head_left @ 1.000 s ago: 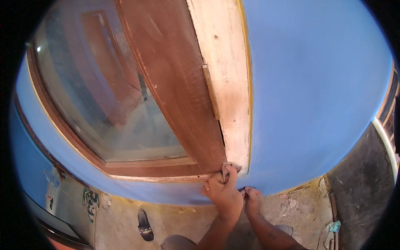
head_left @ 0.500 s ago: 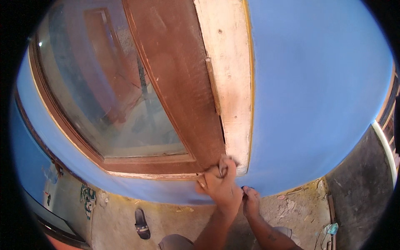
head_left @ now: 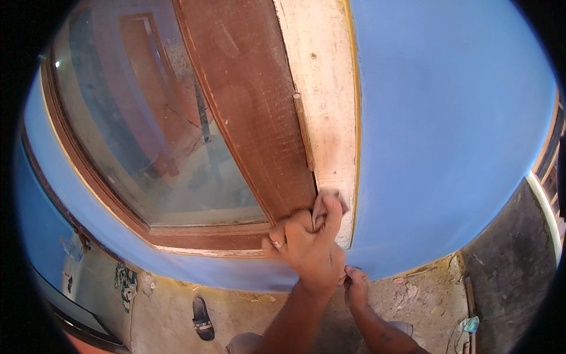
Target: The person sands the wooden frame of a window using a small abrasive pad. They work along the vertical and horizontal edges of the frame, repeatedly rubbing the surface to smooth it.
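My left hand [head_left: 312, 251] is closed on a folded brownish piece of sandpaper [head_left: 344, 203], pressed to the lower end of the pale, bare wooden frame [head_left: 333, 135]. Its remaining fingers rest over the bottom corner of the brown window sash [head_left: 247, 106], and motion blurs them a little. Lower and to the right, before the foot of the blue wall, is my right hand [head_left: 356, 287]. Its thumb and fingers are pinched together, and what they hold, if anything, is too small to name. A hinge [head_left: 304, 133] sits in the joint between sash and frame.
Blue wall [head_left: 448, 118] spreads to the right of the frame; glass [head_left: 153, 118] fills the sash. A dark sandal [head_left: 202, 318] lies on the dusty floor [head_left: 165, 301]. Rubble [head_left: 407, 290] lies at the wall's foot, with a dark panel [head_left: 507, 253] at far right.
My left hand has moved up along the pale frame with the sandpaper, slightly to the left. My right hand stays nearly in place, pinched.
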`<state>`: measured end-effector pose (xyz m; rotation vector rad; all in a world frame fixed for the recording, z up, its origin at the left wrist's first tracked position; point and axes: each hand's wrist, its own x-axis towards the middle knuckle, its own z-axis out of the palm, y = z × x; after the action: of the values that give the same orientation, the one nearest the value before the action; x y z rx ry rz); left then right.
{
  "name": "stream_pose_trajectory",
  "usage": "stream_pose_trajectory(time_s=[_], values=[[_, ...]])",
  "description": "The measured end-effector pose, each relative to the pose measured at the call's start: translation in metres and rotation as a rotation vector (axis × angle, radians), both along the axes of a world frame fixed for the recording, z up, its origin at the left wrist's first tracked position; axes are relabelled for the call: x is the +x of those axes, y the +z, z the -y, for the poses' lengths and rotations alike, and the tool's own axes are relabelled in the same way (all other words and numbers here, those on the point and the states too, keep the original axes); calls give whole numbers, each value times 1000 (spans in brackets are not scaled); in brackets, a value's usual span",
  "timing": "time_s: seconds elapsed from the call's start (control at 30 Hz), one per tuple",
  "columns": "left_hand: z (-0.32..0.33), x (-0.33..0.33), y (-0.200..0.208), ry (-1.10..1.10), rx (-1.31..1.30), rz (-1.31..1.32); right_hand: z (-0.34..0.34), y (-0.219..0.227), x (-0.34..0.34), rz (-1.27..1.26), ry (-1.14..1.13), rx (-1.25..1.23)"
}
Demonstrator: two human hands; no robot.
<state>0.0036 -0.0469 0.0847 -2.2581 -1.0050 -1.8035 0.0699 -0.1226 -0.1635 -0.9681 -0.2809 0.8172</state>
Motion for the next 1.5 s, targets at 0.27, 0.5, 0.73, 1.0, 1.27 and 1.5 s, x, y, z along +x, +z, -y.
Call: stream_pose_trajectory(time_s=[0.27, 0.5, 0.73, 1.0, 1.27, 1.5], values=[[12, -7, -108, 79, -231, 130, -1, -1, 1, 61, 46, -45], [4, 14, 29, -10, -227, 185, -7, -15, 2, 44, -18, 55], [6, 0, -20, 111, -82, 107, -7, -11, 1, 58, -3, 50], [12, 15, 29, 60, -172, 180, -2, -10, 7, 76, -23, 59], [10, 9, 10, 178, -65, 4, -3, -20, 3, 91, -12, 100], [15, -2, -13, 90, -124, 56, -4, -14, 2, 90, -14, 9]])
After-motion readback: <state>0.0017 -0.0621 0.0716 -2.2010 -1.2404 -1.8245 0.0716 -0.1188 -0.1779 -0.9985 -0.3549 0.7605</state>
